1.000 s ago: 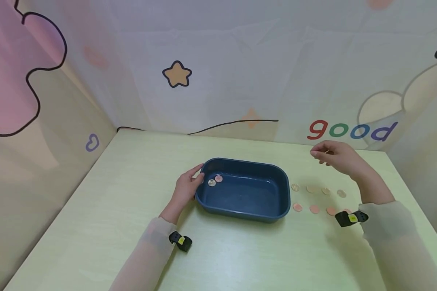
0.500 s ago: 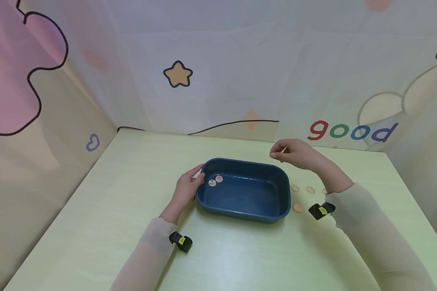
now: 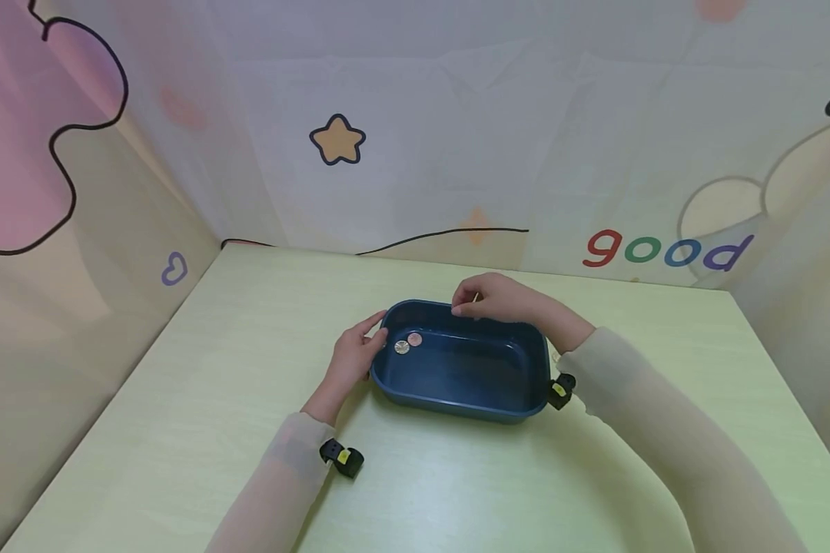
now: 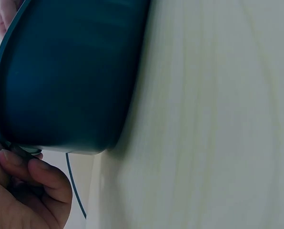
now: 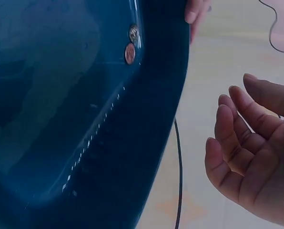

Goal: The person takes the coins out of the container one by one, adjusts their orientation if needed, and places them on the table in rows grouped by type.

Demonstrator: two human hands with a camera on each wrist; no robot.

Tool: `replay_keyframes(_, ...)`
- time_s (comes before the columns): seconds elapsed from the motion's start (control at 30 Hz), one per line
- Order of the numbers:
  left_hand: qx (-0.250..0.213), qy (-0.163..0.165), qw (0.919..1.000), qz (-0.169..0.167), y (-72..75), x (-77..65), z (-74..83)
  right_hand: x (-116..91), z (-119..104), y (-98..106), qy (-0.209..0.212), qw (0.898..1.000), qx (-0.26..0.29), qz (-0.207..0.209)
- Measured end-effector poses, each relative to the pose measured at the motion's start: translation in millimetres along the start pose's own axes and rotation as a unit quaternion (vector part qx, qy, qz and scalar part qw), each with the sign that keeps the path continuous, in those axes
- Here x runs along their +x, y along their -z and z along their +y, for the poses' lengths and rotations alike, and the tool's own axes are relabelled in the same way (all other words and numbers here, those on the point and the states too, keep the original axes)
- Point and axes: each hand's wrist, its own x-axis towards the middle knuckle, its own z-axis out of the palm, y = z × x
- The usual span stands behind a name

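Observation:
A dark blue rectangular plastic bin [image 3: 466, 376] stands on the table. My left hand [image 3: 349, 357] grips its left end, with the fingers bent at the rim in the left wrist view. Inside the bin, near that end, a silver-coloured coin [image 3: 402, 347] and a copper-coloured coin [image 3: 414, 339] lie side by side. Over the far rim hovers my right hand [image 3: 494, 298]. In the right wrist view its fingers [image 5: 223, 121] are loosely bent, apart from the thumb, and nothing is between them.
Part of one coin [image 3: 556, 356] shows at the bin's right side, beside the right sleeve [image 3: 636, 399], which covers the table there. A printed cloth backdrop [image 3: 443, 138] rises behind the table's [image 3: 277, 307] back edge.
My right hand has moved left from above the rows of coins to the bin's far rim. Its arm now hides most of those coins. My left hand and the bin have stayed put.

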Motion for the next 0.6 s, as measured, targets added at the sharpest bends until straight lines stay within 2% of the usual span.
replay_keyframes(0.3, 0.001, 0.002, 1.0000, 0.002, 0.4, 0.2, 0.2, 28.0, -11.7, -14.8, 0.039, 0.998, -0.021, -0.041)
replay_keyframes(0.6, -0.008, 0.001, 1.0000, -0.001, 0.2, 1.0, -1.2, 49.7, -9.0, -38.4, 0.024, 0.996, -0.024, -0.082)
